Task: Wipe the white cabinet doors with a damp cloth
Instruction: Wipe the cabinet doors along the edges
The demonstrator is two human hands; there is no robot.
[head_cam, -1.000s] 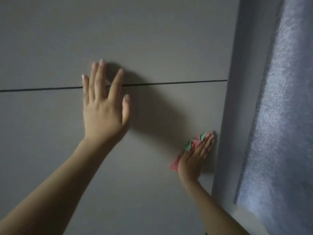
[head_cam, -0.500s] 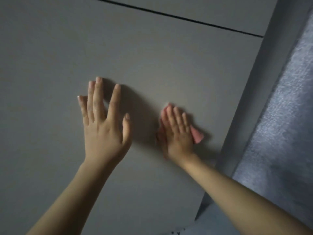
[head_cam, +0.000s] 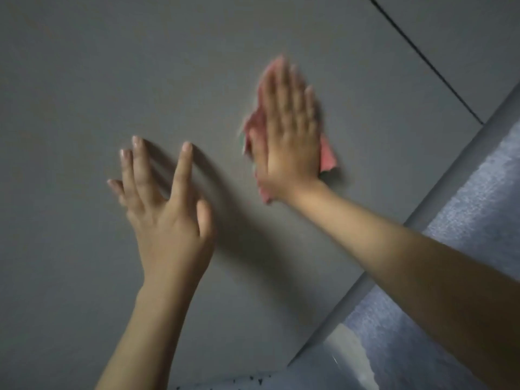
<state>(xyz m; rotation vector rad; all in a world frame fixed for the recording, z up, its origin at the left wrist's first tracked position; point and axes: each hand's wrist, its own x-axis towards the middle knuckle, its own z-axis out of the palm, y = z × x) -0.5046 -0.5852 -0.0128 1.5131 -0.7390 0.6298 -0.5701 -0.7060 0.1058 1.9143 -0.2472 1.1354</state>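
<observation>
A white cabinet door (head_cam: 98,66) fills most of the view in dim light. My right hand (head_cam: 289,128) lies flat with straight fingers and presses a pink cloth (head_cam: 327,157) against the door; the hand is motion-blurred and the cloth shows only around its edges. My left hand (head_cam: 166,209) is to the left and lower, fingers spread and straight, fingertips on the door.
A dark gap (head_cam: 427,63) between this door and the neighbouring panel runs diagonally at the upper right. The cabinet's side edge (head_cam: 394,249) slants down the right, with a bluish textured wall (head_cam: 464,209) beyond it. A speckled surface (head_cam: 225,382) shows at the bottom edge.
My right hand has swept the cloth from the door's right edge leftward and then up the panel. The view has tilted, and my left hand has stayed flat on the door.
</observation>
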